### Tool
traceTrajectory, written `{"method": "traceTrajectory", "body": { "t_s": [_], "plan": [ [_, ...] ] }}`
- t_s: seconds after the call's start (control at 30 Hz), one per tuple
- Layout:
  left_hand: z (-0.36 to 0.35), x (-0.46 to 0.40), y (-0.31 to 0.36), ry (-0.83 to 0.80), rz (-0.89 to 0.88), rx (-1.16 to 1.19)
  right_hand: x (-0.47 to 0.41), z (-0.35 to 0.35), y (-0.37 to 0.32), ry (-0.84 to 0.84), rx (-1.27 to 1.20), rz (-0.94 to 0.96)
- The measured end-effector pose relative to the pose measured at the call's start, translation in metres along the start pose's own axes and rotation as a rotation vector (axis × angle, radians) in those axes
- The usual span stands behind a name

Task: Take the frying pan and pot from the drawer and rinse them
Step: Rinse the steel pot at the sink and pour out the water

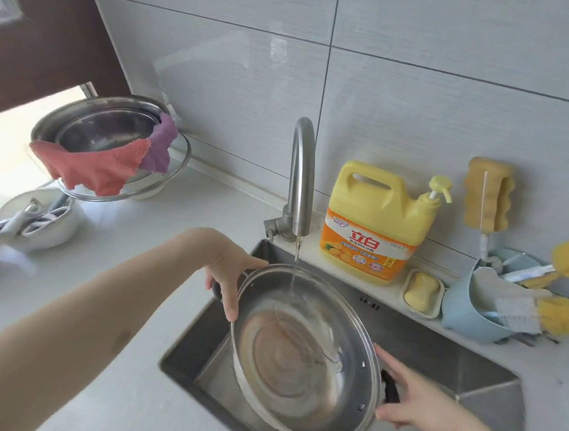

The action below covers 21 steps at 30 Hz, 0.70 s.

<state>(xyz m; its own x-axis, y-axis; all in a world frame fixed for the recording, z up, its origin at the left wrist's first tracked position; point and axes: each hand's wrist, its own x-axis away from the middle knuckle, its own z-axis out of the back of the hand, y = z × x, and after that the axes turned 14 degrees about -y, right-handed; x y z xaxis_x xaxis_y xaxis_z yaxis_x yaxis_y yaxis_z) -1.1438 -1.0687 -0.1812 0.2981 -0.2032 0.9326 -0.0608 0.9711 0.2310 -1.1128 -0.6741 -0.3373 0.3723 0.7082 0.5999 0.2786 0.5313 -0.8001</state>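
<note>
Pot [302,354], a steel one with two dark side handles, is held tilted over the steel sink [469,372], its open mouth turned up toward the faucet [302,175], whose thin stream of water falls just inside the pot's far rim. The left hand [226,272] curls its fingers round the handle on the side of the pot nearest the faucet base; the right hand [411,405] grips the opposite handle, on the side of the pot farthest from the faucet. Beside the faucet, on the ledge behind the sink, stands a yellow detergent jug [375,223] with a pump top, and next past it a soap bar in a dish [422,292], then a pale blue caddy [474,311] stuffed with yellow sponge brushes. A sponge brush [488,195] hangs on the grey tiled wall above the caddy. On the other side of the faucet, across the white countertop [157,238], steel basins [105,127] sit stacked in a glass bowl with a red cloth [94,167] and a purple cloth [160,146] draped over the rim. Farther from the faucet still, a white bowl [45,225] holds utensils, blurred.
</note>
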Motion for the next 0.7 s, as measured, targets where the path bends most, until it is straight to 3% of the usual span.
{"method": "traceTrajectory", "body": {
  "t_s": [0.1,0.27,0.37,0.57,0.7],
  "plan": [
    [-0.007,0.024,0.001,0.189,0.036,-0.127,-0.016,-0.034,0.000,0.166,-0.050,0.134],
    [-0.047,0.022,-0.026,0.689,-0.007,-0.277,-0.030,-0.050,-0.011,0.534,0.131,0.271],
    [-0.075,-0.003,-0.052,0.830,-0.075,-0.112,-0.016,-0.031,-0.043,0.623,0.381,0.327],
    [-0.109,-0.055,-0.066,0.701,-0.279,0.387,0.030,0.013,-0.136,0.333,0.702,0.132],
    [-0.108,-0.065,-0.059,0.460,-0.397,0.445,0.052,0.030,-0.174,0.222,0.790,-0.011]
  ]
}}
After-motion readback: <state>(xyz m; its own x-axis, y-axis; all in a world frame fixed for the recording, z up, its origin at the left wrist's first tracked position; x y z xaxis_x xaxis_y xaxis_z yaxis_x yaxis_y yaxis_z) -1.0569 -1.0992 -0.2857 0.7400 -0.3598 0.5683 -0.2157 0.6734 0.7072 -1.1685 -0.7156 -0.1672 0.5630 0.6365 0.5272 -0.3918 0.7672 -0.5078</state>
